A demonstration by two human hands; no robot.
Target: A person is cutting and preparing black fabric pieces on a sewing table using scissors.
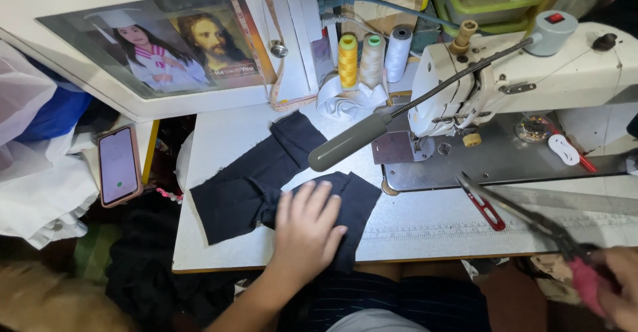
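The left hand (pixel 307 229) lies flat, fingers spread, pinning the dark fabric (pixel 266 182) on the sewing table (pixel 425 229) — gripping nothing. Right of it, the right hand (pixel 615 289) clasps red-handled scissors (pixel 531 219), blades parted — cutting seems in hand, needing steady cloth.

A single view comes from a camera worn on the person's head, looking steeply down and forward over a white table (pixel 219 139). It sits close: the left hand (pixel 307 229) lies low in the middle of the frame, the right hand (pixel 615 289) is cut by the lower right corner. Beyond the hands, toward the top edge, the sewing machine (pixel 531 73) and thread spools (pixel 372 56) fill the far side.
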